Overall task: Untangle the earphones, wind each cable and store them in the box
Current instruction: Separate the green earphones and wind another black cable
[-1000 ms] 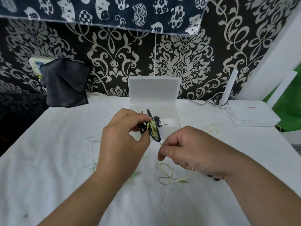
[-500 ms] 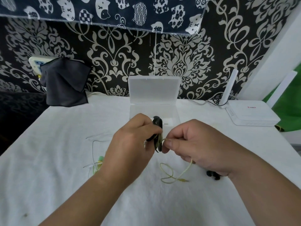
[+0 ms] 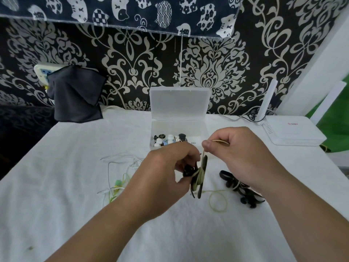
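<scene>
Before box [image 3: 179, 122] | left hand [image 3: 164, 173]: coil [image 3: 200, 178] | right hand [image 3: 239, 154] pinches cord [image 3: 204, 155] (router logo [image 3: 291, 124] illegible)

The left hand [image 3: 164, 173] held a black bundle [image 3: 188, 172] of coiled earphone wire just above the white surface [image 3: 75, 186]. A pale cable [image 3: 200, 174] was wrapped round its middle, and the right hand [image 3: 239, 156] pinched that cable, drawing it up taut. The cable's loose end lay looped on the cloth below. A second black bundle [image 3: 239, 188] lay under the right wrist, white and green earphones [image 3: 117, 178] lay tangled to the left, and the clear box [image 3: 179, 103] stood open behind.
</scene>
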A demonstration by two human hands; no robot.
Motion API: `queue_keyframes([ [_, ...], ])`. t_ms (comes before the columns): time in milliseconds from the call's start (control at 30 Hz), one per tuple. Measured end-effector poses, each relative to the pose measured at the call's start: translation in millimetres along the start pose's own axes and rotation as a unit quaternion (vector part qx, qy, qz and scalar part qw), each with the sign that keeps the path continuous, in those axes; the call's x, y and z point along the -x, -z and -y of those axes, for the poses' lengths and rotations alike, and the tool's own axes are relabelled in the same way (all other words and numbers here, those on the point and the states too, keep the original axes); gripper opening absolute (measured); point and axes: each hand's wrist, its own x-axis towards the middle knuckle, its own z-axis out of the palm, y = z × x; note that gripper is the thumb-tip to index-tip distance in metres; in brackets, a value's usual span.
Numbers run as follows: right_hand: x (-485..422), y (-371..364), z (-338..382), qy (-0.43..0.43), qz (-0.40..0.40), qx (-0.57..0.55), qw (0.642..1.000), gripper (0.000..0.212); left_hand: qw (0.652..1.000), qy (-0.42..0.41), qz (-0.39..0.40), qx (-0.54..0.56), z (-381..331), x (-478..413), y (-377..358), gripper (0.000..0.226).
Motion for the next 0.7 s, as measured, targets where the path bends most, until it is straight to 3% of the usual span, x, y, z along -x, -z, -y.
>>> queue_keyframes([
  [133, -3.4, -6.4, -10.0, -0.036, -0.009, -0.037, 0.999, 0.026, 0.995, 0.011, -0.034, 0.093, 0.6, -0.4, 1.0, 0.046],
  [300, 0.1, -17.9, -11.6, -0.069, 0.123, -0.035, 0.989, 0.042, 0.964, 0.061, -0.107, 0.235, -0.2, -5.3, 1.2, 0.04],
  [367, 3.3, -21.5, -9.0, -0.053, 0.163, -0.047, 0.984, 0.038, 0.95, 0.088, -0.141, 0.264, -2.1, -7.0, 3.5, 0.036],
  [533, 8.0, -21.8, -3.5, -0.009, 0.205, -0.059, 0.977, 0.024, 0.933, 0.139, -0.228, 0.242, 4.6, -9.5, 11.8, 0.035],
  [700, 9.7, -15.5, 1.3, 0.016, 0.22, -0.055, 0.974, 0.024, 0.948, 0.129, -0.223, 0.184, 5.5, -9.7, 12.8, 0.037],
])
